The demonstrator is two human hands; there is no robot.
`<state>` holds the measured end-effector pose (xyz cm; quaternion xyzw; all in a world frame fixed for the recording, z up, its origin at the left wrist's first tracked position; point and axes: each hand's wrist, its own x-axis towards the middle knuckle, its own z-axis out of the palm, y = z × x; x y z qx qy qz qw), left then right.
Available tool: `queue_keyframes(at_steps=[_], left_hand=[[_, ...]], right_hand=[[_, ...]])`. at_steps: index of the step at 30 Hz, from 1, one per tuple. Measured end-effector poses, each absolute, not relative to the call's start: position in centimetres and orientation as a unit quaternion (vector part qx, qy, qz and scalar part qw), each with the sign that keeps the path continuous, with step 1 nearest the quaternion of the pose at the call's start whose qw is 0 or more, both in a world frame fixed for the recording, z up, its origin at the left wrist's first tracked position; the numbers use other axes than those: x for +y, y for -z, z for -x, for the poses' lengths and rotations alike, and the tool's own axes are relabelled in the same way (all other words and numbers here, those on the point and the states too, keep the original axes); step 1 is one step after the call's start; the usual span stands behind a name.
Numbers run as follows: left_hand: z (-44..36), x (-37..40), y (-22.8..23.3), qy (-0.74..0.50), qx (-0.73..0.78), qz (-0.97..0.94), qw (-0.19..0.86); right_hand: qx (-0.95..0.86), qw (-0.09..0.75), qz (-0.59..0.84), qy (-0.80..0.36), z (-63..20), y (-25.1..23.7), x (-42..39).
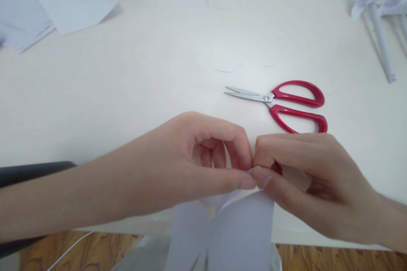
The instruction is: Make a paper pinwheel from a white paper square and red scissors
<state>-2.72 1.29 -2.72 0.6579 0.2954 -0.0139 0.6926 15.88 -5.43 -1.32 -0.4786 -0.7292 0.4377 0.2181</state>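
Hanging off the table's near edge, closest to my view, is the white paper piece [222,228], cut into broad strips that droop toward the wooden floor [333,258]. Its upper end is pinched where my two hands meet: the left hand [197,156] has thumb and forefinger pressed together on the paper's top corner, the other fingers curled in, and the right hand [305,169] does the same from the other side, thumb tip touching the left thumb tip with the paper clamped between them. Just beyond my right knuckles lie the red-handled scissors [280,101], blades nearly closed and pointing left, resting flat on the white table [127,84]. Farther off, loose white sheets [63,4] sit at the far left, and rolled paper tubes with folded blades [378,12] lie at the far right. I judge the main risk to be tearing: the paper is thin, both pinches sit on one small spot, and any pull apart or twist would rip it there. The hanging strips could also crease against the table edge if I lower my wrists. The right hand sits near the scissors' handles, so a careless backward or outward sweep might knock them.
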Motion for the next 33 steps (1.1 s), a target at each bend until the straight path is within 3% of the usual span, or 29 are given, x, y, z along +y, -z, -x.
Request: queue_keyframes(at_steps=[14,22,33], left_hand=[[2.30,1.26,2.47,-0.022,0.324,-0.652,0.685],[2.59,1.36,2.40,-0.113,0.315,-0.730,0.596],[2.86,1.15,2.89,-0.113,0.316,-0.736,0.587]], right_hand=[[-0.754,0.215,0.459,-0.419,-16.15,0.89,-4.98],[-0.729,0.209,0.512,-0.403,-16.29,1.21,-4.87],[-0.733,0.200,0.522,-0.388,-16.14,1.51,-4.55]])
